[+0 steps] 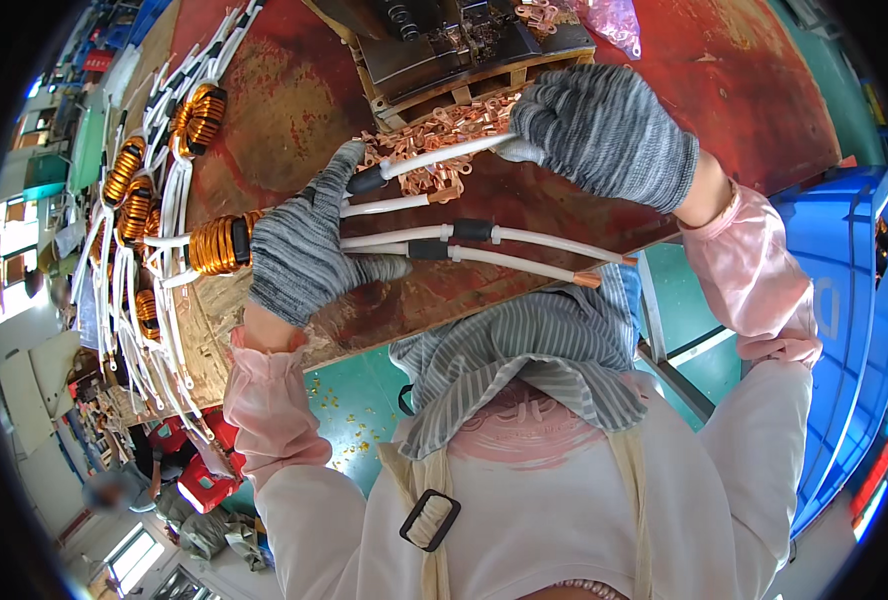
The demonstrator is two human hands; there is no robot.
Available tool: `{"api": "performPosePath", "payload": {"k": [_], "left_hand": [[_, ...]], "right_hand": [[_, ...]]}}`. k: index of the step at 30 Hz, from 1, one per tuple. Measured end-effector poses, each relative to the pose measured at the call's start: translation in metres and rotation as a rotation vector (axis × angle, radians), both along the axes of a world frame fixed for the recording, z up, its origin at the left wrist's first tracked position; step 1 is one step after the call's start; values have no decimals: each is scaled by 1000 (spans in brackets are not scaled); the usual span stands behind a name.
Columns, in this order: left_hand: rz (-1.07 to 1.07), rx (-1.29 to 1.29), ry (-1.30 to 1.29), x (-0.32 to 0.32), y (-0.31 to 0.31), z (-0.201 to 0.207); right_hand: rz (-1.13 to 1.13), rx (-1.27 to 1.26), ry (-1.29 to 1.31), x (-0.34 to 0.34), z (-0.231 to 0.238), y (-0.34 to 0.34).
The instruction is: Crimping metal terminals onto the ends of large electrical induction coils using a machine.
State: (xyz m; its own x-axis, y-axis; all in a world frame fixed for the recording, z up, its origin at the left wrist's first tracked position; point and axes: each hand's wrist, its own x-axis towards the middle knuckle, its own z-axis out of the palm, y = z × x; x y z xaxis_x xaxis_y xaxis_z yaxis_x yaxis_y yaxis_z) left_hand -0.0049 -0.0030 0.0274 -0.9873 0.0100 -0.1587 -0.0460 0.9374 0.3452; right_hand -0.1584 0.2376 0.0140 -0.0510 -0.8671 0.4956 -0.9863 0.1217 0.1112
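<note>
My left hand [299, 245], in a grey knitted glove, grips a copper-wound coil [221, 245] by the base of its white leads. Two lower leads [534, 243] stretch right with bare copper ends, black sleeves around them. Another lead with bare copper at its tip [442, 196] lies above those. My right hand [609, 130], gloved likewise, is closed on the end of the topmost white lead [444, 156]; its fingers hide that tip. Behind this lead spreads a pile of copper cable lugs [429, 122].
A dark metal machine [474, 55] on a wooden base stands at the table's back. More coils [199, 120] with white leads lie at the left. A clear pink bag [612, 22] sits at the back right. Beside the red table [754, 90] stands a blue bin [829, 300].
</note>
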Motion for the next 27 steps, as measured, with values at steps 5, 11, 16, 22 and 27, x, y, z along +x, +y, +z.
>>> {"api": "performPosePath", "payload": {"k": [5, 11, 16, 22, 27], "left_hand": [[-52, 241, 154, -1, -3, -5], [92, 369, 101, -14, 5, 4], [-31, 422, 6, -41, 24, 14], [-250, 267, 258, -60, 55, 20], [-308, 176, 317, -68, 69, 14]], "right_hand": [[54, -101, -521, -8, -3, 8], [4, -222, -1264, -36, -32, 51], [-71, 85, -485, -13, -45, 4], [-8, 5, -436, -12, -63, -17], [-117, -111, -346, -9, -58, -2]]}}
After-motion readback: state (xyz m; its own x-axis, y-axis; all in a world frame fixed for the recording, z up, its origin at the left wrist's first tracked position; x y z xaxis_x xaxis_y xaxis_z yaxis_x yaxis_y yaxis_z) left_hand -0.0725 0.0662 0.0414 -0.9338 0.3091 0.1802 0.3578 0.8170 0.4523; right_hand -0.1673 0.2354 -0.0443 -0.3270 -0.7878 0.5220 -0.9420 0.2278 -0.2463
